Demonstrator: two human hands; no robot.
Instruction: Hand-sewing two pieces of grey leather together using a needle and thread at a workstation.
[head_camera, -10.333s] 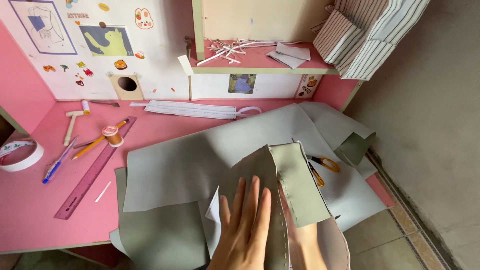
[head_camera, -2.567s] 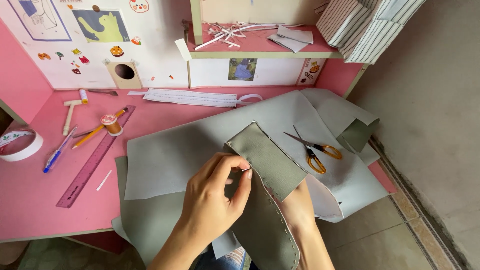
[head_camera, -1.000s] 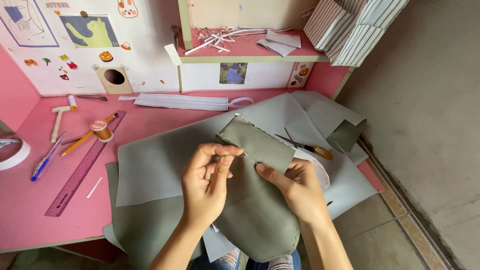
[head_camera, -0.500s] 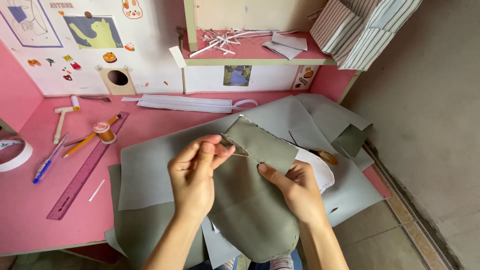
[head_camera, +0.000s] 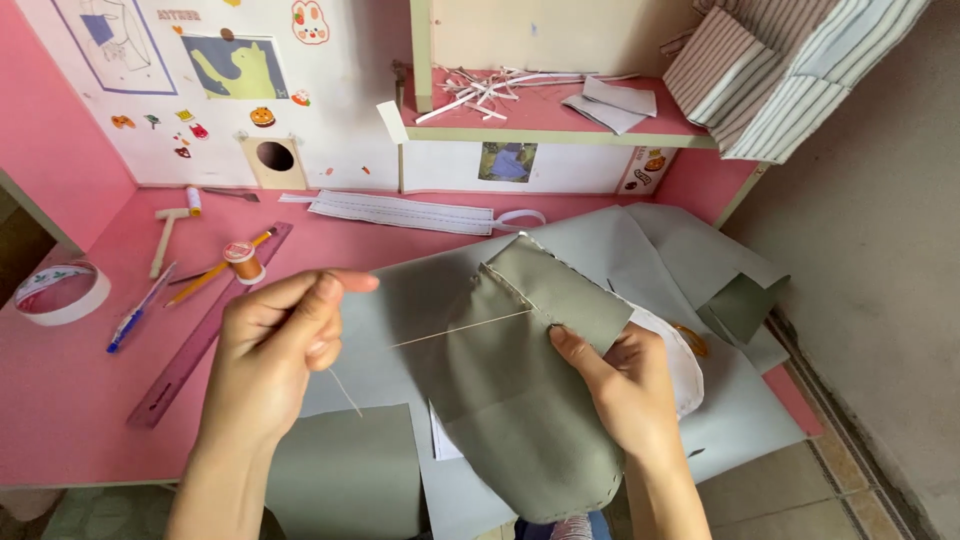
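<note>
Stitching grey-green piece
My L hand pinches taut thread; R hand grips the grey-green piece.

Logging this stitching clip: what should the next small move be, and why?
Probably pull the left hand a little farther out. The thread runs nearly taut from it to the stitched seam of the green piece, which the right hand pinches, so the stitch looks almost snug.

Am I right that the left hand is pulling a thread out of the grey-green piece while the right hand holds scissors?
Not quite. In the head view the right hand holds no scissors; it grips the grey-green piece itself. The rest stands: the left hand pulls a thread out from that piece.
</note>
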